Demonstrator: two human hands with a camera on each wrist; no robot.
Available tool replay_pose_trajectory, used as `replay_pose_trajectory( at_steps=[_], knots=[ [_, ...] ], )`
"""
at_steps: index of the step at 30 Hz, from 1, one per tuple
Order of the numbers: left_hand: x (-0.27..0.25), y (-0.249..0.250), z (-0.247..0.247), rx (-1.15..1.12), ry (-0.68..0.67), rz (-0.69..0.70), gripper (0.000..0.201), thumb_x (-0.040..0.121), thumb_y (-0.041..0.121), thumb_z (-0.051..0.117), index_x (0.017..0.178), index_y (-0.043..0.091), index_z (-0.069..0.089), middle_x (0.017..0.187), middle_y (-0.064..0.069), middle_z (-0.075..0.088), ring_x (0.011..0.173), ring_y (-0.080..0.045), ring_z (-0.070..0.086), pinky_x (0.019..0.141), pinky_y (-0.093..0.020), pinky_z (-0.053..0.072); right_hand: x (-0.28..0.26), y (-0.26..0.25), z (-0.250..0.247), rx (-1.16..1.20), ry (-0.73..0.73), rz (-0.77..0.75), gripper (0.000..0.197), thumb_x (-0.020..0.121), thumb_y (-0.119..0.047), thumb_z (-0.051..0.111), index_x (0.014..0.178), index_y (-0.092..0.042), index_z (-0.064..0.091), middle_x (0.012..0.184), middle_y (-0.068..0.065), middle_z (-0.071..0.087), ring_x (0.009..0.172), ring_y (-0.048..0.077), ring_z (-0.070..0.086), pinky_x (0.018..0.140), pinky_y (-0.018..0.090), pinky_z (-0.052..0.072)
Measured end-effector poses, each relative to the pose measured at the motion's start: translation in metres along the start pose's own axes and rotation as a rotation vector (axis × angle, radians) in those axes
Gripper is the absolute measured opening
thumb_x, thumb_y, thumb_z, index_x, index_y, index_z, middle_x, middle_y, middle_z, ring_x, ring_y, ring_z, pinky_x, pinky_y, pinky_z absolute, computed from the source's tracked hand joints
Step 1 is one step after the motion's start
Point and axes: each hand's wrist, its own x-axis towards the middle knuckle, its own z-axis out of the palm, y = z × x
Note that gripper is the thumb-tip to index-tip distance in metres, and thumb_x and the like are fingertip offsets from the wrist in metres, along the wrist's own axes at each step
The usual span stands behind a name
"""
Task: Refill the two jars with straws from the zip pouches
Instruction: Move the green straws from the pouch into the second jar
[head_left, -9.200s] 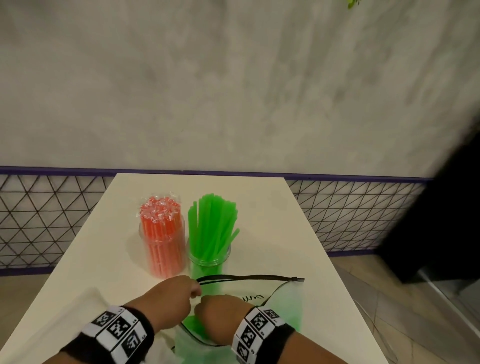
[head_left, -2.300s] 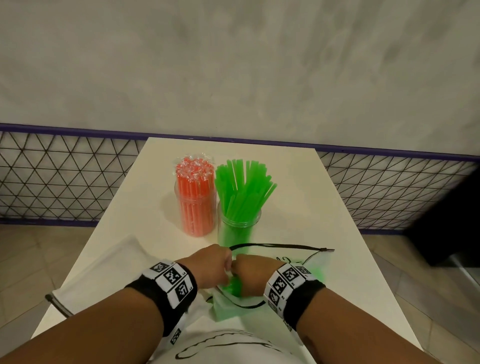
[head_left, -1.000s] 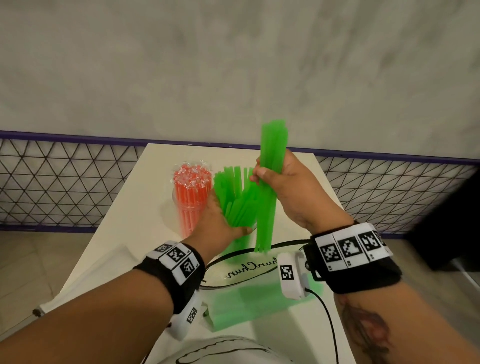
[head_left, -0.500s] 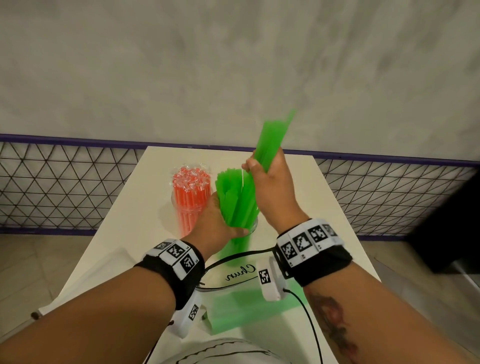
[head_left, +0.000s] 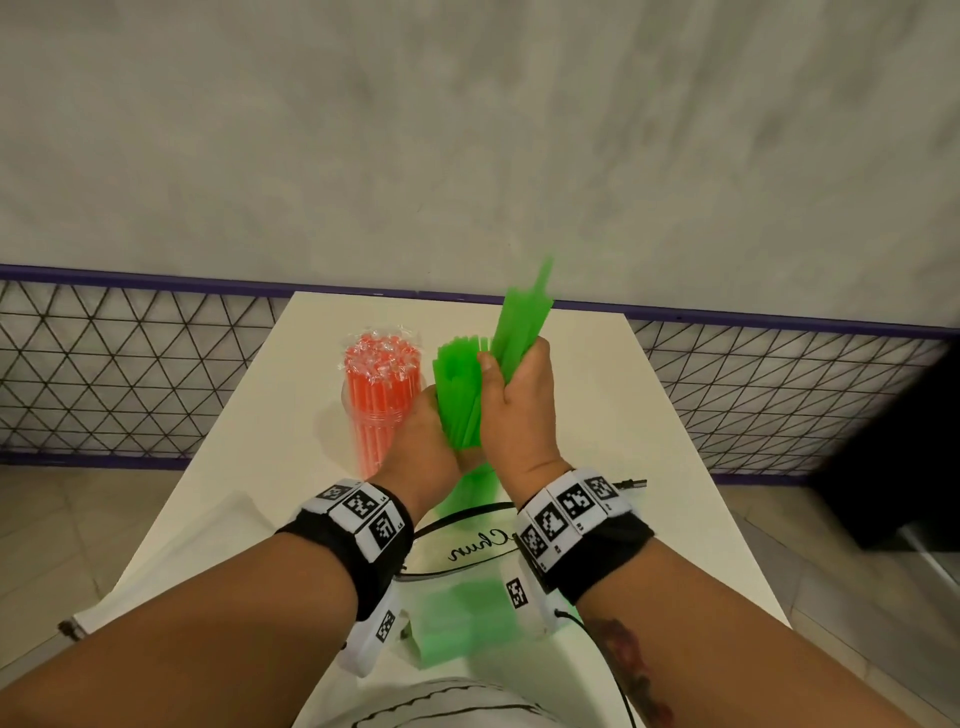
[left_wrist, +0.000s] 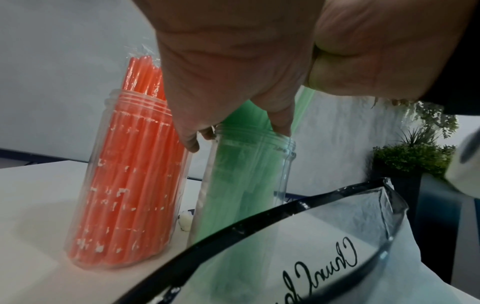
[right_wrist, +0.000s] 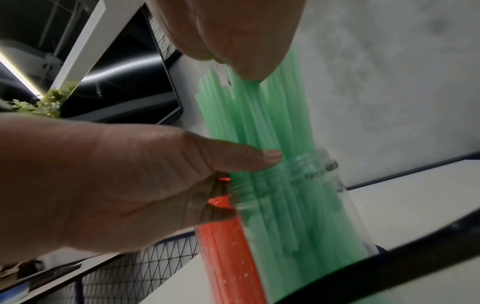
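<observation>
My right hand (head_left: 511, 382) grips a bundle of green straws (head_left: 522, 319), tilted to the right, its lower ends down among the green straws (right_wrist: 259, 107) that stand in the clear jar (right_wrist: 306, 201). My left hand (head_left: 434, 418) is curled round those standing straws just above the jar's rim (left_wrist: 255, 137), thumb (right_wrist: 249, 157) pressed on them. A second clear jar (head_left: 378, 400), packed with wrapped orange straws, stands just left of it. An open zip pouch (head_left: 470, 558) with more green straws (head_left: 462, 618) lies on the table (head_left: 649, 467) under my wrists.
A second, pale pouch (head_left: 176, 561) lies at the table's near left. A wire mesh fence (head_left: 130, 374) and a grey wall run behind the far edge. A dark planter with greenery (left_wrist: 413, 162) stands to the right.
My right hand pulled a green bundle from the pouch, raised it and has now lowered it into the jar's mouth. My left hand left the pouch and closed round the jar's straws.
</observation>
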Motion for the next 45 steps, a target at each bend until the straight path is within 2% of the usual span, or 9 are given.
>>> replay_pose_trajectory(
  at_steps=[6, 9, 15, 24, 27, 31, 34, 40, 45],
  knots=[
    [0.000, 0.007, 0.001, -0.047, 0.005, 0.027, 0.095, 0.058, 0.024, 0.094, 0.127, 0.042, 0.031, 0.118, 0.022, 0.054, 0.111, 0.004, 0.055, 0.089, -0.019, 0.051, -0.002, -0.014, -0.008, -0.049, -0.065, -0.043, 0.077, 0.083, -0.021, 0.074, 0.144, -0.010, 0.029, 0.133, -0.003, 0.036, 0.121, 0.002, 0.034, 0.102, 0.001, 0.024],
    [-0.002, 0.009, 0.002, -0.077, 0.016, 0.021, 0.104, 0.063, 0.013, 0.092, 0.134, 0.040, 0.021, 0.115, 0.032, 0.043, 0.104, 0.017, 0.046, 0.082, -0.002, 0.040, 0.015, -0.034, -0.022, -0.122, -0.010, -0.260, 0.096, 0.082, -0.028, 0.075, 0.153, -0.014, 0.011, 0.157, 0.006, 0.022, 0.146, 0.018, 0.019, 0.120, 0.031, 0.019],
    [-0.002, 0.004, 0.004, -0.091, 0.011, -0.013, 0.111, 0.061, 0.016, 0.093, 0.146, 0.031, 0.023, 0.134, 0.015, 0.047, 0.126, -0.009, 0.044, 0.107, -0.038, 0.041, 0.046, -0.039, -0.023, -0.563, -0.400, -0.362, 0.058, 0.102, -0.039, 0.040, 0.153, -0.018, 0.022, 0.161, 0.006, 0.020, 0.148, 0.025, 0.017, 0.118, 0.036, 0.018],
    [0.000, 0.007, 0.002, -0.093, -0.034, 0.017, 0.100, 0.066, 0.003, 0.088, 0.134, 0.039, 0.023, 0.120, 0.030, 0.043, 0.102, 0.026, 0.042, 0.079, 0.000, 0.039, 0.035, -0.016, -0.016, -0.827, -0.486, -0.328, 0.068, 0.098, -0.055, 0.012, 0.154, -0.017, 0.021, 0.162, 0.004, 0.020, 0.150, 0.022, 0.011, 0.121, 0.047, 0.006],
    [-0.004, 0.005, 0.000, -0.023, -0.013, -0.053, 0.102, 0.063, 0.021, 0.092, 0.141, 0.031, 0.027, 0.132, 0.020, 0.046, 0.119, 0.006, 0.045, 0.093, -0.010, 0.038, 0.033, -0.008, -0.019, -0.848, -0.613, -0.194, 0.073, 0.098, -0.062, 0.013, 0.156, -0.018, 0.011, 0.163, 0.005, 0.016, 0.151, 0.023, 0.008, 0.121, 0.048, 0.008],
    [-0.016, 0.014, -0.009, 0.041, -0.019, -0.246, 0.115, 0.064, 0.041, 0.090, 0.151, 0.015, 0.020, 0.148, -0.004, 0.041, 0.132, -0.021, 0.042, 0.107, -0.034, 0.038, 0.026, -0.016, -0.035, -0.628, -0.310, -0.406, 0.063, 0.098, -0.052, 0.031, 0.143, -0.010, 0.042, 0.144, 0.011, 0.046, 0.135, 0.025, 0.037, 0.113, 0.039, 0.026],
    [-0.023, 0.010, -0.024, 0.296, -0.215, -0.324, 0.050, 0.080, 0.040, 0.078, 0.116, 0.020, 0.051, 0.102, 0.006, 0.058, 0.094, -0.014, 0.053, 0.079, -0.023, 0.045, -0.002, -0.026, -0.044, -0.353, -0.160, -0.680, 0.027, 0.097, -0.026, 0.043, 0.093, -0.008, 0.063, 0.088, 0.004, 0.060, 0.084, 0.017, 0.052, 0.078, 0.024, 0.039],
    [-0.036, -0.007, -0.025, 0.986, -0.718, -0.263, 0.015, 0.089, 0.013, 0.060, 0.102, 0.010, 0.068, 0.107, -0.005, 0.068, 0.093, -0.022, 0.062, 0.083, -0.030, 0.049, -0.061, 0.033, -0.018, -0.771, -1.047, -0.319, 0.026, 0.100, -0.017, 0.041, 0.084, -0.011, 0.061, 0.073, 0.003, 0.055, 0.066, 0.020, 0.055, 0.061, 0.030, 0.036],
    [-0.046, -0.013, -0.015, 0.990, -0.748, -0.241, 0.030, 0.095, 0.005, 0.048, 0.115, 0.011, 0.070, 0.120, -0.004, 0.066, 0.111, -0.024, 0.061, 0.088, -0.026, 0.046, -0.072, 0.067, -0.017, -0.776, -1.277, -0.046, 0.023, 0.092, -0.015, 0.055, 0.107, -0.011, 0.071, 0.105, 0.013, 0.069, 0.095, 0.031, 0.062, 0.076, 0.030, 0.043]
  ],
)
